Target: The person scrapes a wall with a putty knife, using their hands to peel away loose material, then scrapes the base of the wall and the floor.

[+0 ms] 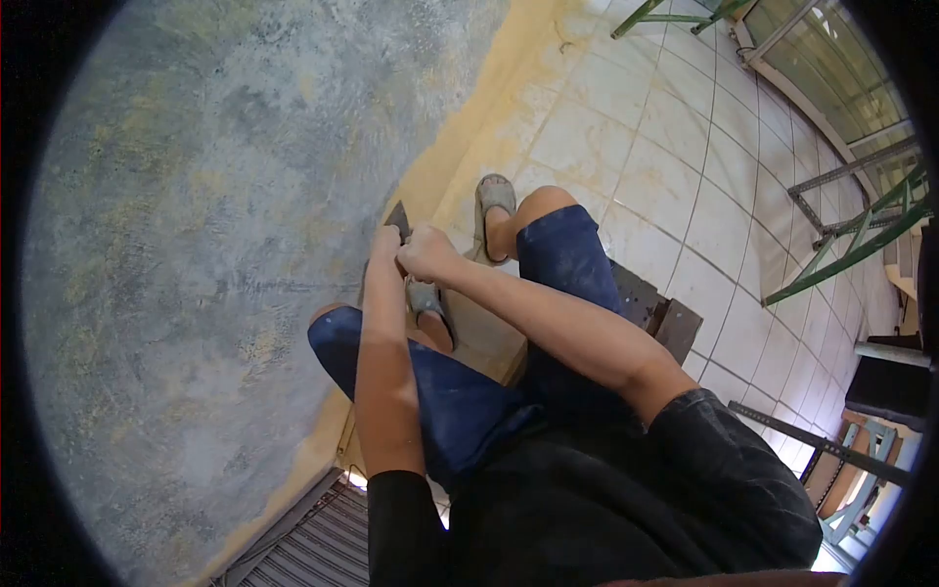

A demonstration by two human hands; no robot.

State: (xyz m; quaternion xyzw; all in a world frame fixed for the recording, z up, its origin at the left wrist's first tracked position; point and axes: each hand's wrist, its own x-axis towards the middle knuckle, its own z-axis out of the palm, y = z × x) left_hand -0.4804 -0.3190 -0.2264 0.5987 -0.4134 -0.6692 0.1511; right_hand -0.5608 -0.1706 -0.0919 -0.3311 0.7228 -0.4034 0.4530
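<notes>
A dark, pointed metal blade, like a putty knife [399, 217], sticks up from between my two hands, close to the grey, mottled wall surface [245, 196]. My left hand [384, 241] is closed at the base of this blade. Pressed against it, my right hand [427, 254] is curled into a fist around the same spot. The handle is hidden by my fingers. Both hands are above my sandalled feet [497, 196], between my bent knees, next to the yellowish border strip [435, 171] along the surface's edge.
White floor tiles [587, 122], dusted with yellow, extend to the right. Green metal legs [841, 256] and a glass-panelled frame [831, 59] stand on that side. A dark slatted shutter [303, 538] is at lower left. Behind my right knee is a dark board [675, 328].
</notes>
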